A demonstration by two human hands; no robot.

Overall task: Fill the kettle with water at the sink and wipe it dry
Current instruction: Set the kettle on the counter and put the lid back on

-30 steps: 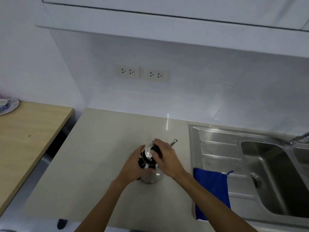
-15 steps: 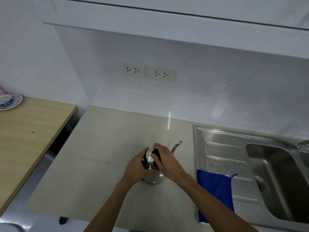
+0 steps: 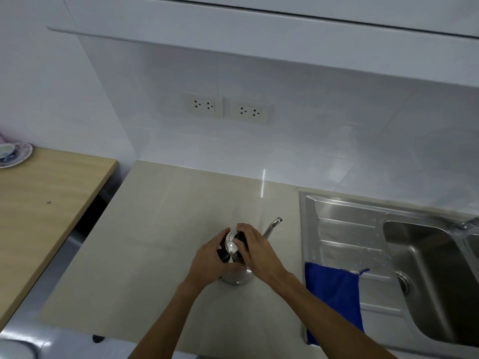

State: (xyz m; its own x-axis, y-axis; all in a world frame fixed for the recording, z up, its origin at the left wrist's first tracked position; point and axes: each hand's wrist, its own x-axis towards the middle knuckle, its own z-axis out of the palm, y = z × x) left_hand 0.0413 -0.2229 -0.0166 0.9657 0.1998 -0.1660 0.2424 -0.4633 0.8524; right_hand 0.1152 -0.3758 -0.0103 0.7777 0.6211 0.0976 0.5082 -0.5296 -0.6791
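Kettle, small and polished steel with a slim gooseneck spout [image 3: 234,270], sits upright on the pale beige countertop [image 3: 160,242], spout aimed toward two o'clock, and both hands are on it right now. The left hand [image 3: 207,264] wraps the body from the nine o'clock side, fingers curled round the steel, apparently to brace it against twisting. The right hand [image 3: 256,251] comes over the top from three o'clock, fingertips pinching the shiny perforated steel lid [image 3: 231,243] and its black knob, which looks tilted, so my read is that the lid is being worked free so water can go in. At three o'clock lies the stainless steel sink [image 3: 347,229], dry kettle not yet there. A bright blue cloth [image 3: 334,294] drapes over the sink's near edge at four o'clock, handily placed for the wipe later.
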